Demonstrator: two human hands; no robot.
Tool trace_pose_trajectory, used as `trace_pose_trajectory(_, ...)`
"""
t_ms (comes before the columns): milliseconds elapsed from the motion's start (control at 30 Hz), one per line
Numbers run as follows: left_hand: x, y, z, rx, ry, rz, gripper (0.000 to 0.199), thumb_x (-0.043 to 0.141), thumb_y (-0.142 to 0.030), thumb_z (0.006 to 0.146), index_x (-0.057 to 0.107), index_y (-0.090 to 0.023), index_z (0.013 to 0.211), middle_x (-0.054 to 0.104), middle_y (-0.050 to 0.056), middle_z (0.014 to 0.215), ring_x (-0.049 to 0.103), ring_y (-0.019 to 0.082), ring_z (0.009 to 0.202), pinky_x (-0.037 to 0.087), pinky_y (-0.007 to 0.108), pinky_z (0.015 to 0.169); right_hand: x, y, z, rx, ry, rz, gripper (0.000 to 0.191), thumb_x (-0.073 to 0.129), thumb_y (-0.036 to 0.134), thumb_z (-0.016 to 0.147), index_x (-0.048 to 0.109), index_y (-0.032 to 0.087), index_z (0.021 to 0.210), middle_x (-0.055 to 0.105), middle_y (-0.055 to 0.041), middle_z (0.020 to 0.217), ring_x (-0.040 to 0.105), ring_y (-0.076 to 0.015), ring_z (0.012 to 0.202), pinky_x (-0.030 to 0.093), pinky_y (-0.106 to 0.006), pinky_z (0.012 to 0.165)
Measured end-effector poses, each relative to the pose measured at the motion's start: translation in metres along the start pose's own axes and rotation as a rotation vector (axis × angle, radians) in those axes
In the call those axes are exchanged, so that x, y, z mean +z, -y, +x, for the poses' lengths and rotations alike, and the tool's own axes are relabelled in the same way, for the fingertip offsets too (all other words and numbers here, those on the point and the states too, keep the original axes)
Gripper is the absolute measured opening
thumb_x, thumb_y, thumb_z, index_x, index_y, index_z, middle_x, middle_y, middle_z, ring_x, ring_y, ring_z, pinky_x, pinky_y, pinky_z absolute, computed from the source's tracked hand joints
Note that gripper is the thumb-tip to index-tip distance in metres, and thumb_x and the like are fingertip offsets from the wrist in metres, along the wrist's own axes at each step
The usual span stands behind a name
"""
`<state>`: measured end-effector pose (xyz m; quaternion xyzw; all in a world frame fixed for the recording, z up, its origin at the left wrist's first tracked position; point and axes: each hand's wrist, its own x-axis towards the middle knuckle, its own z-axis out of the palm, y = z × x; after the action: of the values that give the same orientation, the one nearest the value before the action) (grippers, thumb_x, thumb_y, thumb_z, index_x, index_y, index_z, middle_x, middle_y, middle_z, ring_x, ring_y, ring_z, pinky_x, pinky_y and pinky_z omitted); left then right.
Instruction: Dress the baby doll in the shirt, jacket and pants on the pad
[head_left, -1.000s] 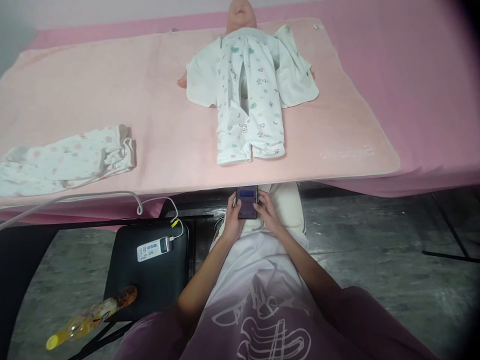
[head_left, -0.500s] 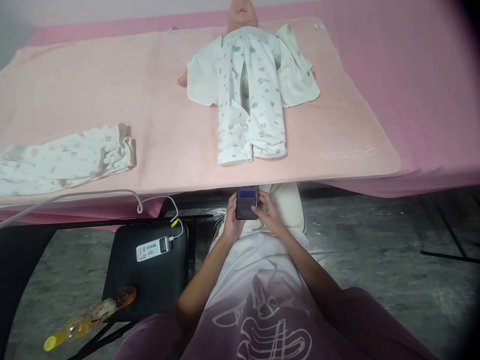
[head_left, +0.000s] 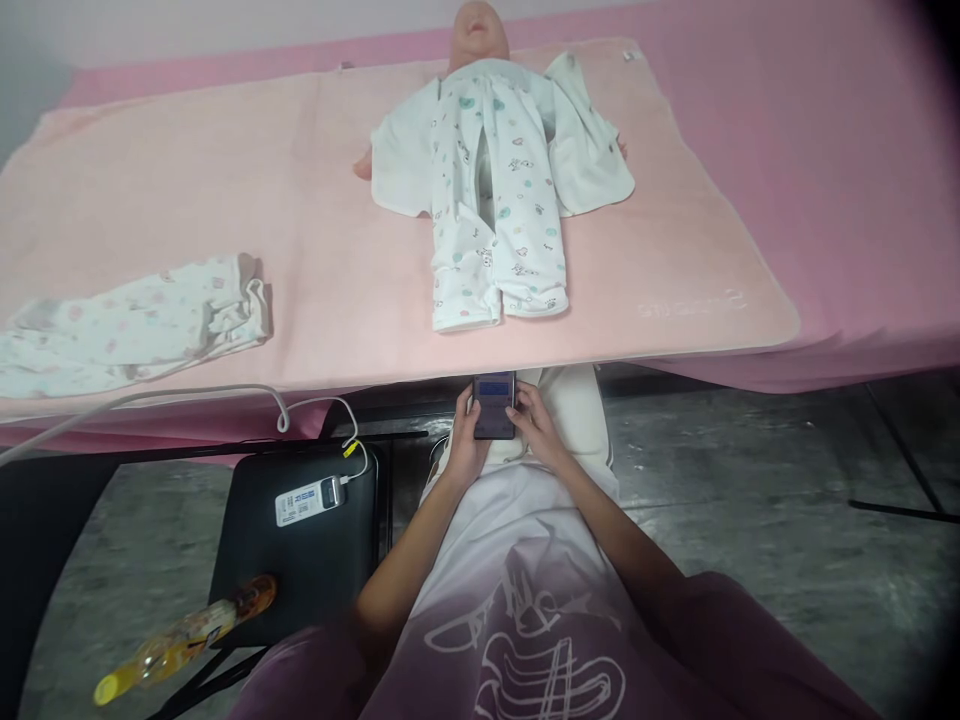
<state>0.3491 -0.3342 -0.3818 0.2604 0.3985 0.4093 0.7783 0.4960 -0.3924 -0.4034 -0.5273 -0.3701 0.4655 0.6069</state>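
Note:
A smartphone (head_left: 495, 412) with a lit screen is held upright over my lap, its top end under the table's front edge. My left hand (head_left: 468, 440) wraps its left side, and my right hand (head_left: 538, 425) grips the right side with the thumb at the screen's edge. On the table beyond lies a baby doll (head_left: 480, 35) on its back, dressed in a white top (head_left: 405, 155) with the sleeves spread. White patterned baby trousers (head_left: 525, 200) cover its body and legs; their crotch gapes open.
The doll rests on a pink mat (head_left: 322, 220). Folded patterned baby clothes (head_left: 142, 320) lie at the left. A power bank (head_left: 309, 500) with a white cable (head_left: 187, 395) sits on a black stool (head_left: 300, 570). Beside it a yellow-capped bottle (head_left: 187, 640) leans.
My right thumb has shifted slightly from the phone screen toward its right edge. The view has tilted a little, so more of the doll's head shows.

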Motion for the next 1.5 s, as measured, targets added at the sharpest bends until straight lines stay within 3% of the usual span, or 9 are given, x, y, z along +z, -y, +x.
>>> trace_pose_trajectory(133,0.0,0.0,0.0,-0.001,0.013,0.01,0.057,0.088,-0.052,0.096,0.068,-0.033,0.146,0.077,0.004,0.14,0.074,0.022,0.125,0.059,0.034,0.109,0.005,0.005,0.001,-0.003,-0.034,-0.039,0.056,0.073,0.061,0.106,0.053,0.028,0.147,0.076,-0.008,0.125,0.07,-0.0291,0.126,0.054,-0.047,0.117)
trace_pose_trajectory(233,-0.002,-0.003,-0.002,-0.017,0.052,-0.002,0.061,0.089,-0.053,0.094,0.067,-0.033,0.148,0.075,0.005,0.146,0.072,0.025,0.133,0.057,0.038,0.116,0.008,0.009,0.001,0.003,-0.063,-0.033,0.06,0.077,0.06,0.103,0.052,0.027,0.147,0.076,-0.01,0.132,0.071,-0.0289,0.126,0.056,-0.046,0.115)
trace_pose_trajectory(567,-0.01,-0.007,-0.006,-0.085,0.151,0.009,0.084,0.096,-0.035,0.087,0.056,-0.036,0.162,0.071,0.009,0.154,0.069,0.03,0.142,0.054,0.048,0.124,0.01,0.009,0.004,0.034,-0.088,-0.013,0.067,0.079,0.069,0.098,0.053,0.028,0.143,0.076,-0.0091,0.128,0.071,-0.0295,0.123,0.055,-0.049,0.117)
trace_pose_trajectory(733,-0.012,-0.004,-0.006,-0.082,0.112,0.045,0.093,0.097,-0.027,0.084,0.054,-0.037,0.165,0.069,0.008,0.155,0.067,0.028,0.144,0.05,0.047,0.128,0.013,0.011,0.005,0.036,-0.089,0.0,0.069,0.081,0.07,0.097,0.052,0.028,0.143,0.076,-0.0096,0.128,0.071,-0.029,0.123,0.057,-0.047,0.115)
trace_pose_trajectory(933,-0.013,-0.004,-0.006,-0.067,0.124,0.036,0.088,0.097,-0.031,0.085,0.057,-0.036,0.164,0.069,0.009,0.155,0.066,0.03,0.145,0.05,0.048,0.127,0.016,0.009,0.007,0.018,-0.116,0.003,0.068,0.084,0.066,0.095,0.051,0.027,0.139,0.076,-0.0089,0.121,0.071,-0.0281,0.117,0.058,-0.046,0.112)
trace_pose_trajectory(1167,-0.011,-0.004,-0.005,-0.065,0.119,0.026,0.086,0.097,-0.034,0.086,0.058,-0.037,0.162,0.072,0.009,0.151,0.068,0.031,0.143,0.051,0.05,0.127,0.011,0.013,0.004,0.028,-0.065,-0.026,0.067,0.078,0.067,0.1,0.05,0.028,0.147,0.075,-0.01,0.131,0.07,-0.0299,0.127,0.055,-0.048,0.117)
trace_pose_trajectory(1333,-0.007,-0.006,-0.005,-0.065,0.066,0.036,0.078,0.095,-0.037,0.088,0.061,-0.036,0.158,0.075,0.007,0.145,0.07,0.028,0.139,0.053,0.046,0.124,0.009,0.012,0.003,0.017,-0.044,-0.003,0.064,0.076,0.067,0.102,0.051,0.029,0.146,0.075,-0.009,0.131,0.069,-0.03,0.125,0.053,-0.049,0.117)
trace_pose_trajectory(1500,-0.005,-0.01,-0.005,-0.079,0.089,-0.024,0.07,0.089,-0.049,0.091,0.064,-0.035,0.155,0.074,0.005,0.146,0.066,0.028,0.145,0.053,0.043,0.122,0.004,0.013,0.001,0.011,0.005,-0.029,0.064,0.073,0.067,0.104,0.05,0.029,0.15,0.074,-0.0088,0.132,0.069,-0.0304,0.126,0.053,-0.049,0.117)
